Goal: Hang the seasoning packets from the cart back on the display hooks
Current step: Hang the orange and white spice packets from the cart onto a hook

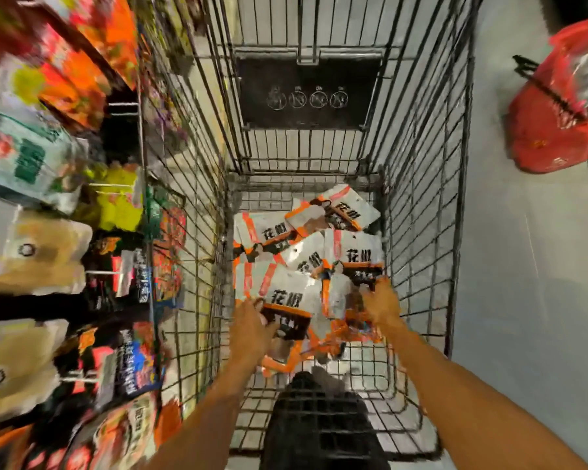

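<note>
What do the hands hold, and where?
Left hand grips a seasoning packet by its dark bottom edge; right hand touches another packet at its bottom edge, grip unclear.

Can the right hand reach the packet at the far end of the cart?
Probably yes: the right hand is down in the cart, and the far packet lies uncovered on top of the pile.

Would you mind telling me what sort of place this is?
Most likely a supermarket aisle: a wire shopping cart holds white-and-orange seasoning packets, packaged goods hang on display hooks to its left, and a red shopping basket sits to its right.
</note>
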Demonstrator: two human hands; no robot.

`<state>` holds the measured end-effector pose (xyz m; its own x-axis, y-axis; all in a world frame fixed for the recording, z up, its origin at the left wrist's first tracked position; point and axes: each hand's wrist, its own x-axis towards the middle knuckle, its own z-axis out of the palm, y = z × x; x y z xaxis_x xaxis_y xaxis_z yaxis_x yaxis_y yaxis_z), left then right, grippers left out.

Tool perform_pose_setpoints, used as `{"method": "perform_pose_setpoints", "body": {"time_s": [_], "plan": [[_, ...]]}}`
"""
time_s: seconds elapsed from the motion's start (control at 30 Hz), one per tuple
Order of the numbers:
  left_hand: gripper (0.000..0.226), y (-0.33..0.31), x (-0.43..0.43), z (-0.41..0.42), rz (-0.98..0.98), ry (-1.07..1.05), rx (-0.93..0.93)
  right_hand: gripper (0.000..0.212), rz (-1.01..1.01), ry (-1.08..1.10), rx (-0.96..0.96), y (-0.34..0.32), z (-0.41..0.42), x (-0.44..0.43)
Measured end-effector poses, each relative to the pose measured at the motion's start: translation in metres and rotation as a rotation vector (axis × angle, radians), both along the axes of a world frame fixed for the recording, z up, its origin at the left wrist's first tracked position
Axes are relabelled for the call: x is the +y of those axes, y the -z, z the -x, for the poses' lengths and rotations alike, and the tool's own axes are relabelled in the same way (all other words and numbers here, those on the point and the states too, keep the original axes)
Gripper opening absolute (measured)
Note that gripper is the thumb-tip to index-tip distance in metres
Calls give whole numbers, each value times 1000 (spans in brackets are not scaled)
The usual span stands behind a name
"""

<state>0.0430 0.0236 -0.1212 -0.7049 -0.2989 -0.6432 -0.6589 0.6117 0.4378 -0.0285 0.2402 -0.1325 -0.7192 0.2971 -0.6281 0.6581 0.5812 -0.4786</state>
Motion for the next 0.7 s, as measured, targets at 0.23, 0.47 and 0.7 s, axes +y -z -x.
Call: {"method": "perform_pose_setpoints", "body": {"time_s": [0.23, 0.47, 0.7], "plan": [[87, 43, 6, -4, 159, -31, 18, 58, -97, -7, -102, 46, -5, -9], [87, 49, -10, 12, 235, -122, 28, 55, -66, -14, -66, 50, -18, -20], [90, 44, -8, 21, 190, -190, 53, 72, -46, 101, -46, 53, -4, -13]]}}
